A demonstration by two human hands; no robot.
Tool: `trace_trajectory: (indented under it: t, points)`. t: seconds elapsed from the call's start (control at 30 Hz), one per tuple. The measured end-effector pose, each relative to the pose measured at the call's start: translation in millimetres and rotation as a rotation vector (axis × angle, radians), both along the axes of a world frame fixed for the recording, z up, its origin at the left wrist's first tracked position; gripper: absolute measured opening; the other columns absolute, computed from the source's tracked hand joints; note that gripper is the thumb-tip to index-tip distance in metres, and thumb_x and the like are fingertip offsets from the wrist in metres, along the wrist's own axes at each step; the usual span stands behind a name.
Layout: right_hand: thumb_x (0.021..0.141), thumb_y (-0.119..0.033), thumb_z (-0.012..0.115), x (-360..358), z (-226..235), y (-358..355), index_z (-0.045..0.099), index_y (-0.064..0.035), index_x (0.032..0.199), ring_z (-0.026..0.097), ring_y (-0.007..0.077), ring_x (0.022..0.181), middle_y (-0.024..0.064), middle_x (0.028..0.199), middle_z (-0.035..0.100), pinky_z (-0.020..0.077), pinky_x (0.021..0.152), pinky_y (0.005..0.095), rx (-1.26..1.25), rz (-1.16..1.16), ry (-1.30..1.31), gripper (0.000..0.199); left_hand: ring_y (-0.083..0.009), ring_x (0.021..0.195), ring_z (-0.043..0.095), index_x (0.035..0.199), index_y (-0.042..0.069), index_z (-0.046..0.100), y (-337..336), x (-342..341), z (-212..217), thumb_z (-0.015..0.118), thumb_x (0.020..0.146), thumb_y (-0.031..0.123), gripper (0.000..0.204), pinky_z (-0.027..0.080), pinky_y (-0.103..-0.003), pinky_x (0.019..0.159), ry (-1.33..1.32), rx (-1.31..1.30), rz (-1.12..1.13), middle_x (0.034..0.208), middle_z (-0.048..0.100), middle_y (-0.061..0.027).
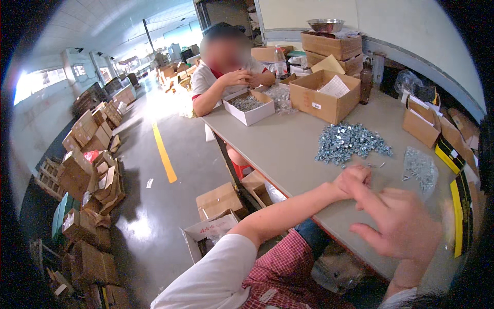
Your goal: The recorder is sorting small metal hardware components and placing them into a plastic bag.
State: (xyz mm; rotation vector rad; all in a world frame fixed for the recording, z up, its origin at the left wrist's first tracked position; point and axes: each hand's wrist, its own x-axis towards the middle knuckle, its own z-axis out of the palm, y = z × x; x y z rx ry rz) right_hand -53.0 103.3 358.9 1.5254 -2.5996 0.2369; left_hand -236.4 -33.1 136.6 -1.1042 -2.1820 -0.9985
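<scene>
A heap of small shiny bluish metal parts [350, 143], perhaps nuts or caps, is spread on the grey table. At its near edge is my left hand [352, 180], its fingers curled together; whatever they hold is hidden. My right hand [399, 224] is close by on the right, blurred, with thumb and forefinger apart and the forefinger reaching to my left hand. No object shows between them. A few loose slim metal pieces [378, 165] lie just beyond my hands. Beside them rests a clear plastic bag [419, 167] with small metal pieces in it.
Across the table [267, 149] a person [226, 77] sits behind a white box [250, 109] of small metal parts. Farther back stand a cardboard box [324, 100] and a brown bottle [366, 82]. Black-and-yellow boxes [458, 216] line the right edge. Cartons [218, 201] stand on the floor below.
</scene>
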Motion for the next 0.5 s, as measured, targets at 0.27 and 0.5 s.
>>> trace_trajectory:
  t: [0.27,0.5]
  points:
    - [0.074,-0.015,0.075,-5,-8,-14,0.049,0.0028,0.140,0.061,0.0368,0.116,0.0228,0.155,0.037,0.0530,0.095,0.0423,-0.100,0.099,0.017,0.072,-0.0372,0.090,0.062,0.092,0.003,0.062,-2,20,16,0.062,0.085,0.030,0.028,0.048,-0.049,0.077,-0.126,-0.089,0.099,0.088,0.064,-0.0175]
    - [0.075,-0.007,0.074,-32,-27,-25,0.052,0.0061,0.134,0.050,0.0381,0.133,0.0232,0.161,0.026,0.0470,0.105,0.0448,-0.245,0.130,0.010,0.064,-0.0386,0.087,0.060,0.095,0.002,0.058,14,16,-13,0.060,0.085,0.023,0.023,0.048,-0.048,0.077,-0.006,0.349,-0.034,0.092,0.062,-0.0196]
